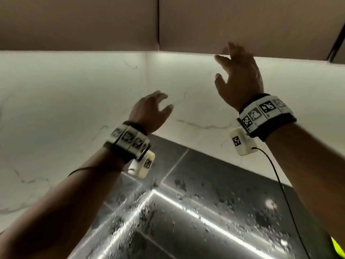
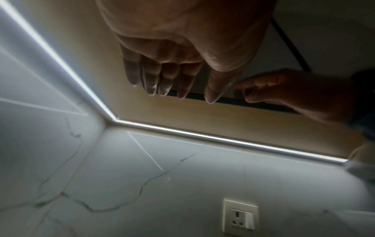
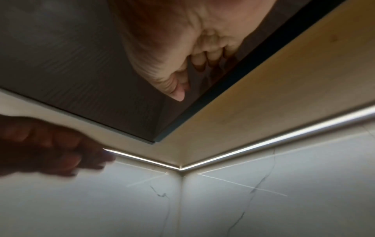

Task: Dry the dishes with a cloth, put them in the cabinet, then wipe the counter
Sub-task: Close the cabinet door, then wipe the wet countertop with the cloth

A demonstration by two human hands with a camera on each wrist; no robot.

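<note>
Beige upper cabinet doors fill the top of the head view. My right hand (image 1: 237,71) reaches up to the bottom edge of the right-hand cabinet door (image 1: 242,25). In the right wrist view its fingers (image 3: 209,56) curl at the lower edge of that door (image 3: 81,64), and a dark gap shows between door and cabinet. My left hand (image 1: 151,111) hangs in the air lower and to the left, fingers loosely bent, holding nothing (image 2: 172,64). No dish or cloth is in view.
The black counter (image 1: 205,212) below is spattered with water drops and reflects a light strip. White marble walls (image 1: 74,100) meet in a corner. A wall socket (image 2: 240,215) sits low on the wall. Something yellow-green (image 1: 338,247) shows at the bottom right.
</note>
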